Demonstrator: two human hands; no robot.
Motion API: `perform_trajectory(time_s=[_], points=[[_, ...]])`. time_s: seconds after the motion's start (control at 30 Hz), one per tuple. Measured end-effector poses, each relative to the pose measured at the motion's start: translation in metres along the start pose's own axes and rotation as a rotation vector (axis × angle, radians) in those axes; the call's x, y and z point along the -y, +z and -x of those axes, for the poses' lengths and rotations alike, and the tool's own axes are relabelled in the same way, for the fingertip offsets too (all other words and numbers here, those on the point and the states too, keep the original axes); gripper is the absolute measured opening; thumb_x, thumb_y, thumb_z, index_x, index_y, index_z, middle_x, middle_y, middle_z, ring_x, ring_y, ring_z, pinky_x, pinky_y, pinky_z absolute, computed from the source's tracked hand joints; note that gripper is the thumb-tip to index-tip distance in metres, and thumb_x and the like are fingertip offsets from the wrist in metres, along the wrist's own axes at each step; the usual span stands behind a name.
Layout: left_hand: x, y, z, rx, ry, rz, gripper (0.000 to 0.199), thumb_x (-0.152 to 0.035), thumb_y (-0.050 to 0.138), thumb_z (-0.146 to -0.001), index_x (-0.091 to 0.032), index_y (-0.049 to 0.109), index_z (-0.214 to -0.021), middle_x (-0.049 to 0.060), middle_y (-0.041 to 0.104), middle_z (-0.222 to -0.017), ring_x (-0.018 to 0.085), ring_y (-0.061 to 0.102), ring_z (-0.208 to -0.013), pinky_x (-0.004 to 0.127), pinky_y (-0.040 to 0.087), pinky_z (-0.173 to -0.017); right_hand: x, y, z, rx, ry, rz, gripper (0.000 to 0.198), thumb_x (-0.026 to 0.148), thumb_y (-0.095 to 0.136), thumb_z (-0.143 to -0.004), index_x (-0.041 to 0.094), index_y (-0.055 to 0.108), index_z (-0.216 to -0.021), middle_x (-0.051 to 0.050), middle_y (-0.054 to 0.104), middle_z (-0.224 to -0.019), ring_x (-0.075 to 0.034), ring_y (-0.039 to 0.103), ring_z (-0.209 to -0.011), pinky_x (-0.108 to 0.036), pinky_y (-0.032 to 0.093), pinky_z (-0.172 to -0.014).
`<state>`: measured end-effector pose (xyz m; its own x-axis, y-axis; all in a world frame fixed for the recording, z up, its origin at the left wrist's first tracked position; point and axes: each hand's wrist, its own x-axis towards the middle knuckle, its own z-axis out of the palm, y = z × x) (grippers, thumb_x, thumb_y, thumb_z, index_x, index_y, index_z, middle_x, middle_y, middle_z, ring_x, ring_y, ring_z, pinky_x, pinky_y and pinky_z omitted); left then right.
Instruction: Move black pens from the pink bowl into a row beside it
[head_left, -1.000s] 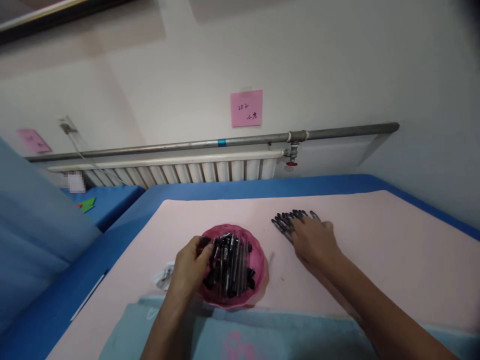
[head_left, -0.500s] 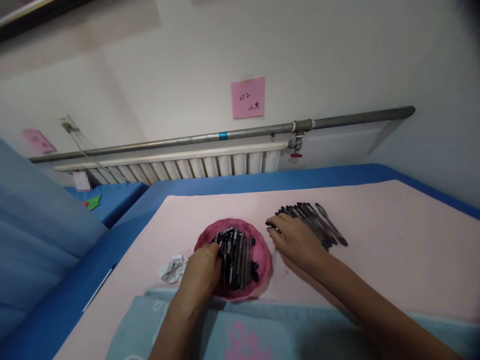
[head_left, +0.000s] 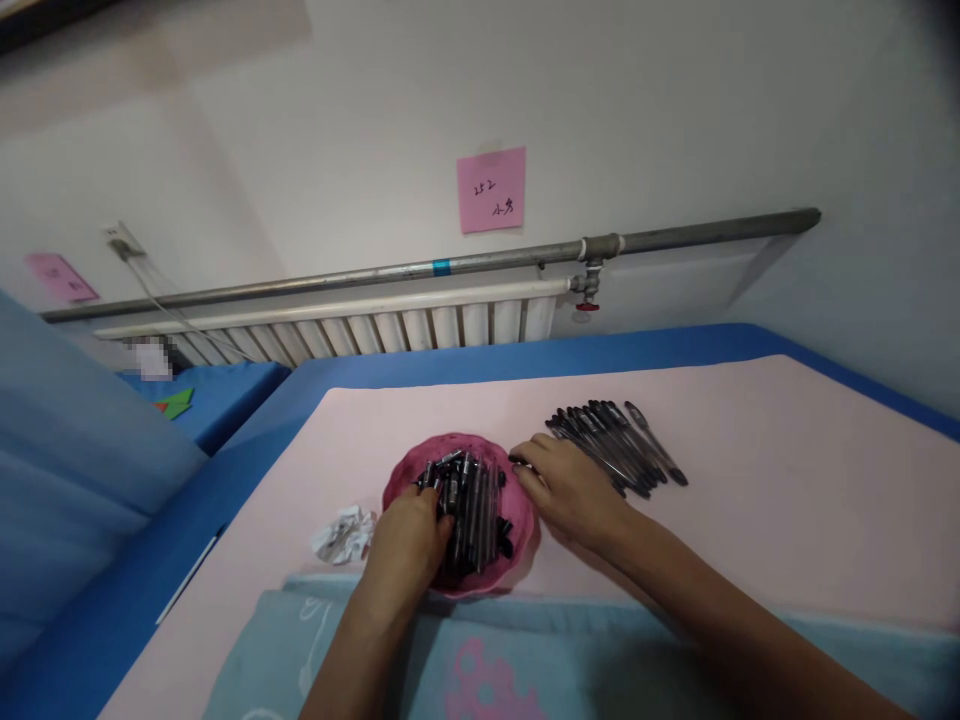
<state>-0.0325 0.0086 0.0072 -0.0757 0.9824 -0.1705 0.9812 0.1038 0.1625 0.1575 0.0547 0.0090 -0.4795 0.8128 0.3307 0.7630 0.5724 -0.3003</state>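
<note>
A pink scalloped basket holds several black pens, clear pen barrels and loose black caps. My left hand reaches over its left side, fingers closed on a pen among the others; its fingertips are partly hidden. Close to the basket's right rim is my right hand, its fingers bent together. Something small and dark shows at those fingertips, too small to name. Beyond that hand, a row of black pens lies side by side, slanted, on the pink table cover.
Crumpled white paper lies left of the basket. A light blue cloth with pink print runs along the near edge. Blue edging borders the table; behind it are a radiator and a metal pipe. A blue curtain hangs at left.
My right hand has moved left, from the pen row toward the basket's rim, uncovering more of the row. My left hand stays at the basket, its thumb shifted slightly. The view has shifted a little.
</note>
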Motion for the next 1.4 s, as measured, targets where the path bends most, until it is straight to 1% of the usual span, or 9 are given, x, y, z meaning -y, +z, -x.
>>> perform_trajectory(time_s=[0.23, 0.43, 0.63, 0.73, 0.8, 0.9, 1.07, 1.2, 1.4], points=[[-0.003, 0.003, 0.0, 0.01, -0.022, -0.034, 0.028, -0.029, 0.045, -0.074, -0.013, 0.059, -0.092, 0.013, 0.062, -0.1, 0.024, 0.058, -0.089, 0.033, 0.041, -0.076, 0.006, 0.001, 0.0, 0.037, 0.0, -0.008, 0.018, 0.013, 0.044, -0.08, 0.015, 0.061, -0.085, -0.005, 0.058, -0.078, -0.016, 0.052, -0.076, -0.027, 0.035, -0.069], [-0.005, -0.002, 0.001, -0.008, -0.066, 0.013, 0.024, -0.024, 0.044, -0.072, -0.012, 0.061, -0.085, 0.015, 0.065, -0.09, 0.025, 0.06, -0.082, 0.033, 0.041, -0.069, 0.008, 0.001, 0.002, 0.044, -0.028, -0.009, 0.017, 0.013, 0.042, -0.081, 0.016, 0.059, -0.082, -0.004, 0.056, -0.076, -0.015, 0.051, -0.075, -0.027, 0.035, -0.069], [0.01, -0.014, 0.0, -0.208, -0.118, 0.338, 0.022, -0.029, 0.041, -0.075, -0.015, 0.057, -0.077, 0.006, 0.063, -0.07, 0.016, 0.057, -0.065, 0.026, 0.038, -0.058, 0.011, 0.004, 0.003, 0.054, -0.06, 0.001, 0.017, 0.013, 0.041, -0.081, 0.016, 0.058, -0.081, -0.004, 0.054, -0.077, -0.016, 0.049, -0.074, -0.028, 0.034, -0.069], [0.012, -0.013, 0.0, -0.246, -0.1, 0.533, 0.02, -0.029, 0.04, -0.075, -0.016, 0.054, -0.078, 0.003, 0.061, -0.069, 0.013, 0.055, -0.063, 0.023, 0.039, -0.057, 0.014, 0.006, 0.004, 0.073, -0.086, 0.001, 0.017, 0.012, 0.04, -0.081, 0.016, 0.057, -0.079, -0.005, 0.054, -0.078, -0.016, 0.047, -0.073, -0.029, 0.033, -0.069], [0.009, -0.012, 0.0, -0.244, -0.086, 0.568, 0.017, -0.026, 0.04, -0.074, -0.016, 0.053, -0.08, 0.003, 0.061, -0.07, 0.013, 0.055, -0.064, 0.023, 0.04, -0.058, 0.016, 0.007, 0.004, 0.075, -0.096, -0.01, 0.017, 0.012, 0.04, -0.081, 0.016, 0.057, -0.08, -0.005, 0.054, -0.079, -0.016, 0.047, -0.074, -0.03, 0.033, -0.07], [0.001, -0.009, 0.0, -0.201, -0.069, 0.474, 0.018, -0.023, 0.038, -0.074, -0.015, 0.052, -0.084, 0.007, 0.063, -0.077, 0.016, 0.057, -0.069, 0.027, 0.041, -0.062, 0.016, 0.007, 0.004, 0.072, -0.099, -0.019, 0.017, 0.012, 0.04, -0.081, 0.016, 0.057, -0.079, -0.005, 0.054, -0.079, -0.016, 0.047, -0.074, -0.03, 0.034, -0.07], [-0.007, -0.007, 0.002, -0.059, -0.044, 0.235, 0.023, -0.021, 0.039, -0.074, -0.014, 0.053, -0.091, 0.012, 0.065, -0.088, 0.022, 0.06, -0.082, 0.031, 0.041, -0.068, 0.016, 0.008, 0.004, 0.072, -0.104, -0.016, 0.017, 0.012, 0.04, -0.08, 0.016, 0.057, -0.079, -0.005, 0.054, -0.078, -0.017, 0.047, -0.073, -0.03, 0.034, -0.069], [-0.01, -0.004, 0.004, 0.034, -0.042, 0.051, 0.026, -0.021, 0.042, -0.074, -0.014, 0.057, -0.094, 0.014, 0.066, -0.089, 0.025, 0.061, -0.084, 0.032, 0.042, -0.07, 0.015, 0.008, 0.004, 0.069, -0.106, -0.008, 0.016, 0.012, 0.04, -0.08, 0.016, 0.056, -0.078, -0.005, 0.054, -0.078, -0.016, 0.047, -0.074, -0.03, 0.034, -0.07], [-0.012, -0.002, 0.002, 0.076, -0.041, -0.036, 0.027, -0.019, 0.044, -0.072, -0.014, 0.063, -0.09, 0.016, 0.067, -0.087, 0.027, 0.062, -0.084, 0.035, 0.044, -0.071, 0.015, 0.009, 0.005, 0.057, -0.116, -0.014, 0.016, 0.012, 0.04, -0.08, 0.016, 0.056, -0.078, -0.005, 0.054, -0.078, -0.016, 0.047, -0.074, -0.03, 0.033, -0.07]])
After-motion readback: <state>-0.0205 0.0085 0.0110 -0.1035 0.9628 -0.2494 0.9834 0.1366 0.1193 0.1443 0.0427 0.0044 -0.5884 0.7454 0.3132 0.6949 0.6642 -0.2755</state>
